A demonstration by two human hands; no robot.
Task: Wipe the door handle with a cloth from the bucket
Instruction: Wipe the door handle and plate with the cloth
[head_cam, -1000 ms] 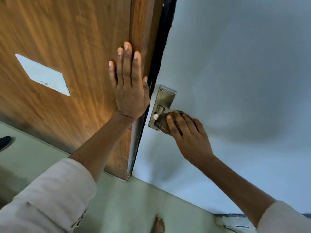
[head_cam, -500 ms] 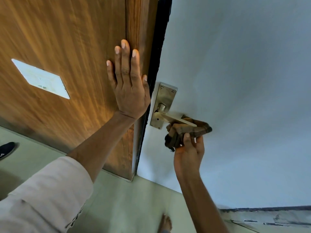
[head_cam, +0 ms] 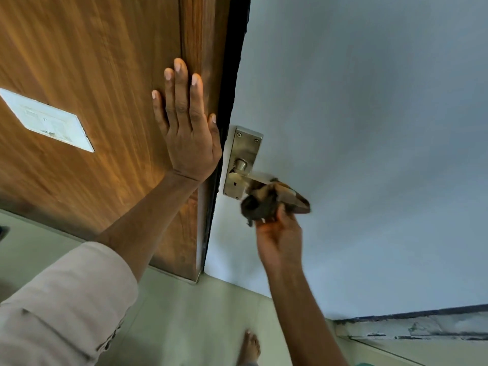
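Brushed metal, pale and dull, makes up the door handle [head_cam: 253, 178] and its backplate [head_cam: 241, 162], fixed to the grey-white door face [head_cam: 369, 128] just beside the door's dark edge. The lever runs out to the right; its outer half is hidden under a brown cloth [head_cam: 272, 200], which is bunched round it. The bucket is not in view.

Step in hand, as judged: wiping along the lever. To do it well, the cloth should stay wrapped round the full girth of the lever and be drawn from the spindle out to the tip, then returned, so that the underside is covered as well as the top. The bare inner stretch near the spindle and the backplate appear not yet covered by the cloth and would need a pass. Pressure should be kept light enough that the lever does not dip.

Right hand [head_cam: 280, 239]: below the lever, forearm rising from lower right, fingers curled up and closed on the cloth. The hand is motion-blurred, so the exact finger placement cannot be told.

Left hand [head_cam: 188, 136]: fingers straight and slightly spread, palm flat against the wood panel [head_cam: 92, 62] by the door edge, arm extended, apparently steadying.
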